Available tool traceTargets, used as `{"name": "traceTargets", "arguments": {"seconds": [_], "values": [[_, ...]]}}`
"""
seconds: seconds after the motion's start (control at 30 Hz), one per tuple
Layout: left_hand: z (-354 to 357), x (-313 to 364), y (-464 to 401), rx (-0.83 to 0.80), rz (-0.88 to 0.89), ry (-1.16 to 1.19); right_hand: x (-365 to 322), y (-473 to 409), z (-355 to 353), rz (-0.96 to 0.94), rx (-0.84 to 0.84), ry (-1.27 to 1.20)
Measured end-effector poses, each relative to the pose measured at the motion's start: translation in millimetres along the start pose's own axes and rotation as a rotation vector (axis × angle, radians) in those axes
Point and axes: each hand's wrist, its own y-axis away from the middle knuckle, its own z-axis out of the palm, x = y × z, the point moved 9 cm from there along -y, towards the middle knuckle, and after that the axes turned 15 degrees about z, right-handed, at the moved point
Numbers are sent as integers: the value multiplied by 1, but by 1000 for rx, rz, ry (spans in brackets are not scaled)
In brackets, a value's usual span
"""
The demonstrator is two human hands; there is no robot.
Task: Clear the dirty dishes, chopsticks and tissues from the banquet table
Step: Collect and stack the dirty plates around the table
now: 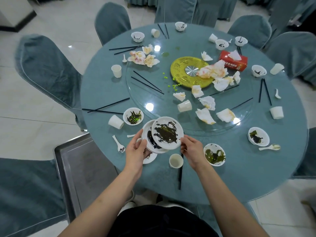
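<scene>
Both hands are busy at lower centre of the frame. The left hand (136, 148) grips the lower plate (148, 139) from its left rim, thumb on top, fingers curled under. The right hand (191, 148) pinches the right rim of the upper plate (167, 132), which sits overlapped on the lower one, shifted up-right. Both plates are smeared with dark sauce and held just above the table (239, 168). A third plate (151, 159) lies on the cloth, partly hidden under the left hand.

Near the hands:
- paper cup (176, 160) upright, just below the right hand, with black chopsticks (179, 175) running down from it
- dirty bowl (214, 154) right of the right hand, another bowl (133, 116) up-left of the plates
- tipped cup (116, 121) beside that bowl
- white spoon (118, 144) left of the left hand

The rest is spread over the table: crumpled stained tissues (207, 101) centre-right on the glass turntable (145, 93), more tissues (143, 56) at upper left, a red tissue box (234, 60) at upper right, and a yellow disc (181, 71) in the middle with green bits beside it. Small bowls, cups and chopstick pairs ring the table edge.

A metal tray (82, 168) sits at lower left, touching the table edge. Covered chairs (47, 69) surround the table.
</scene>
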Motion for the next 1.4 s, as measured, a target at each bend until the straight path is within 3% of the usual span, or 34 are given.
{"name": "traceTargets", "arguments": {"seconds": [0.47, 0.67, 0.97, 1.3, 1.4], "values": [[-40, 9, -7, 33, 80, -75, 6, 7, 74, -18, -170, 133], [-76, -17, -8, 126, -28, -147, 31, -9, 92, 54, -205, 253], [-110, -53, -9, 188, -134, -216, 71, -39, 101, 198, -118, 432], [-158, -126, -42, 126, -212, -639, 75, -63, 99, 231, 42, 561], [-144, -109, -41, 125, -234, -705, 75, -74, 97, 232, 69, 622]]}}
